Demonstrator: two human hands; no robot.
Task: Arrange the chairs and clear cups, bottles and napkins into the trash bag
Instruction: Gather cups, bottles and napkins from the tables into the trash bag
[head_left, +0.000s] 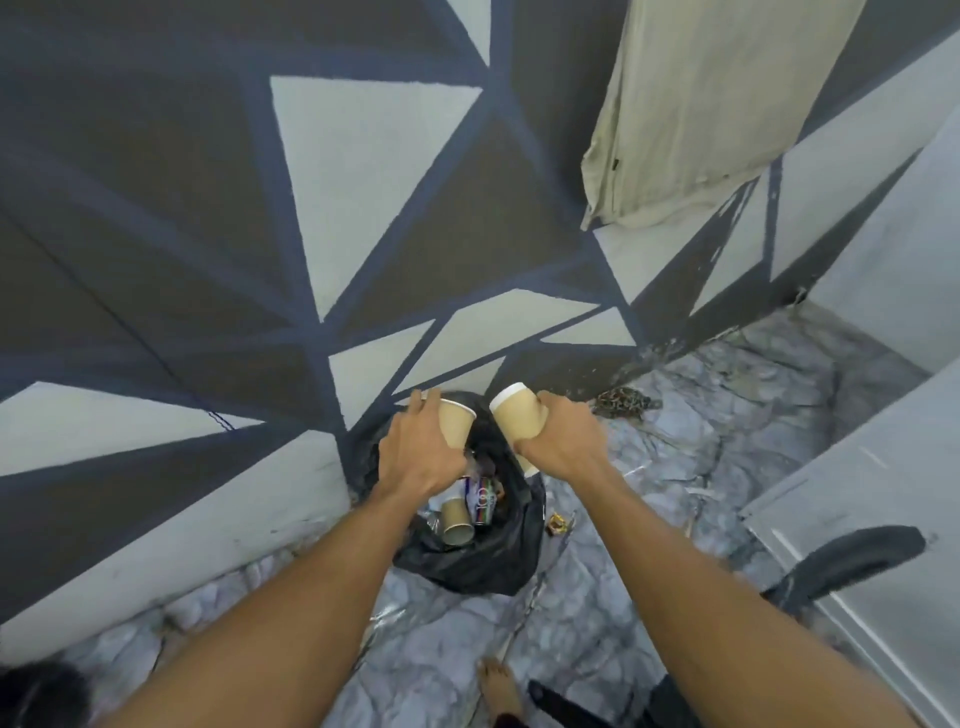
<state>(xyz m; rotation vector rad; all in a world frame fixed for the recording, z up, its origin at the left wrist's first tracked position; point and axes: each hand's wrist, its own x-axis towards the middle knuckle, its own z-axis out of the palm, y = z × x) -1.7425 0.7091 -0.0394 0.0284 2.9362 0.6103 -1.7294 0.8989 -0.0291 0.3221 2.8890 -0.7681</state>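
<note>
Left hand (421, 452) is curled round a brown paper cup (457, 423) w/ no lid, held just above the black trash bag (483, 556); right hand (558, 441) is wrapped round a lidded cup (514, 418), brown w/ a white top, tipped over the bag's mouth; a bit of another cup may be tucked under that hand, but it can't be told for sure. The bag sits open on the floor, right up against the painted wall (363, 182); inside it a dropped cup (457, 522) and a bright printed packet or can (483, 501) are seen, so some clearing has prob. been done. The 2 held cups are not yet let go; that bit looks nearly done. A small gold wrapper (557, 524) lies on the floor just beside the bag; a speckled scrap (623, 402) lies by the wall; both may need picking up too. A black chair arm (857, 561) is seen at the right edge; whether the chairs are set right can't be told. No loose bottles or napkins are seen; what is left elsewhere isn't known.
</note>
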